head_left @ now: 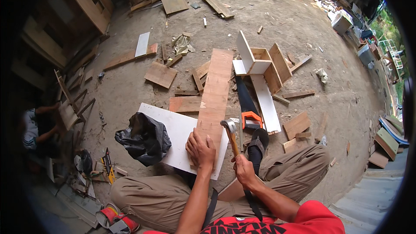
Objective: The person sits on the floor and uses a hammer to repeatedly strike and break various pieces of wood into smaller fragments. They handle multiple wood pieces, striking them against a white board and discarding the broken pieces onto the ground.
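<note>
My right hand [245,171] is closed round the wooden handle of a claw hammer [233,136], its metal head raised near the board's right edge. My left hand [201,149] lies on the near end of a long reddish plywood strip [216,82], fingers spread over its surface; whether a nail is under them I cannot make out. Beneath the strip sits a white panel [182,130] across my lap area. A crumpled black plastic bag [145,138] rests on the panel's left part.
A handsaw with an orange handle [251,119] lies beside my sandalled foot [258,141]. Beyond it stands a partly built wooden box frame [260,63]. Wood offcuts [161,74] litter the dirt floor. At far left another person [37,130] handles a small wooden frame [68,112].
</note>
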A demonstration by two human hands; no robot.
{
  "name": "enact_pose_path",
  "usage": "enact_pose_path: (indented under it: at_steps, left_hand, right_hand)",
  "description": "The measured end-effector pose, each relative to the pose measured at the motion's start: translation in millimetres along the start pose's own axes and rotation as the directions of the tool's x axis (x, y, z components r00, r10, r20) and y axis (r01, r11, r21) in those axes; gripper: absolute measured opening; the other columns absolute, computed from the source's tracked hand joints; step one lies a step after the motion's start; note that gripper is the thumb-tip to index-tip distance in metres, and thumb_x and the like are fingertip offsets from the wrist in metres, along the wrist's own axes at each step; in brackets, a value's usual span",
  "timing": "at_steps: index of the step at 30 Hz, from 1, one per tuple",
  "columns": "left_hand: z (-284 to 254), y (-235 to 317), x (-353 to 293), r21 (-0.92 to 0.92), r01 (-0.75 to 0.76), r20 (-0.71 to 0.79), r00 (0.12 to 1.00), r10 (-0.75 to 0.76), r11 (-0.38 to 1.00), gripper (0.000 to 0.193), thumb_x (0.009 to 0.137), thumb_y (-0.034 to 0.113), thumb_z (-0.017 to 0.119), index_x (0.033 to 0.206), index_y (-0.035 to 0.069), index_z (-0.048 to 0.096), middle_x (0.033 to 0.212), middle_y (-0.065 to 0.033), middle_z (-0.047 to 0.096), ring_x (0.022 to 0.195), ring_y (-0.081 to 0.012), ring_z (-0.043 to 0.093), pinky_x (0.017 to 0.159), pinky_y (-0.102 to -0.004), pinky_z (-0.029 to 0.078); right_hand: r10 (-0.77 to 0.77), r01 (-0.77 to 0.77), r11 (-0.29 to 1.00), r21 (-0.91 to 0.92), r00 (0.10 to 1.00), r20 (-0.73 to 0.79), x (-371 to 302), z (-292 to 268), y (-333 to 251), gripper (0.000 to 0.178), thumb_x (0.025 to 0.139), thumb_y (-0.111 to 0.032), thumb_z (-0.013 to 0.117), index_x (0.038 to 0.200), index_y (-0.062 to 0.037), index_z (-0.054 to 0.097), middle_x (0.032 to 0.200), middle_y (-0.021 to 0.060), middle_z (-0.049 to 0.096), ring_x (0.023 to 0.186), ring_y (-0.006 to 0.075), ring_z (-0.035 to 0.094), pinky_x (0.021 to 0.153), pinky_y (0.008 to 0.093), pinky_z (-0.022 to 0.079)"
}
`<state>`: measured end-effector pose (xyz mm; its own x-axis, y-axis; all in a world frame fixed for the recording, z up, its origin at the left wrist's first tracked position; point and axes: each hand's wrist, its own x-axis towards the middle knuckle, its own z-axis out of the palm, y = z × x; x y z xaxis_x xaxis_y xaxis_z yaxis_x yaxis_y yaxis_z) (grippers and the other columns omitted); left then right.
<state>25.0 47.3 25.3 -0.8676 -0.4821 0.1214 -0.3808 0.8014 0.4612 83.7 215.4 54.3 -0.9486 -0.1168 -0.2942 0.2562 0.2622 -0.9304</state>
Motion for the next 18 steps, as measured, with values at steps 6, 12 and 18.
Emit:
enact_pose_path:
  at_steps: [6, 12, 18]
  left_hand:
    - [2, -2, 1, 0.005, -0.014, -0.003, 1.0, 0.014, 1.0, 0.062, 0.092, 0.031, 0.058, 0.144, -0.001, 0.045, 0.135, -0.0201, 0.052, 0.128, -0.0359, 0.047, 0.112, -0.0493, 0.031]
    - [-1, 0, 1, 0.011, -0.001, 0.006, 1.0, 0.001, 1.0, 0.062, 0.093, 0.031, 0.058, 0.144, -0.002, 0.044, 0.136, -0.0192, 0.051, 0.128, -0.0342, 0.047, 0.113, -0.0477, 0.029]
    - [0, 0, 3, -0.003, -0.001, 0.02, 1.0, 0.001, 1.0, 0.063, 0.092, 0.03, 0.058, 0.144, -0.003, 0.043, 0.137, -0.0196, 0.05, 0.13, -0.0347, 0.045, 0.114, -0.049, 0.027]
  right_hand:
    - [-0.15, 0.15, 0.989, 0.01, 0.987, -0.059, 3, 0, -3, 0.049, 0.109, -0.045, 0.038, 0.098, -0.0008, 0.058, 0.058, -0.0007, 0.046, 0.051, 0.0082, 0.042, 0.048, 0.0294, 0.034]
    - [0.044, -0.045, 0.998, -0.049, 0.999, -0.017, 0, -5, -2, 0.048, 0.109, -0.042, 0.039, 0.098, -0.0002, 0.059, 0.061, 0.0086, 0.054, 0.055, 0.0197, 0.055, 0.055, 0.0373, 0.044]
    - [-0.039, 0.038, 0.999, -0.035, 0.999, -0.015, 5, -2, -13, 0.044, 0.109, -0.039, 0.043, 0.096, 0.0001, 0.059, 0.058, 0.0071, 0.052, 0.053, 0.0165, 0.052, 0.052, 0.0355, 0.042]
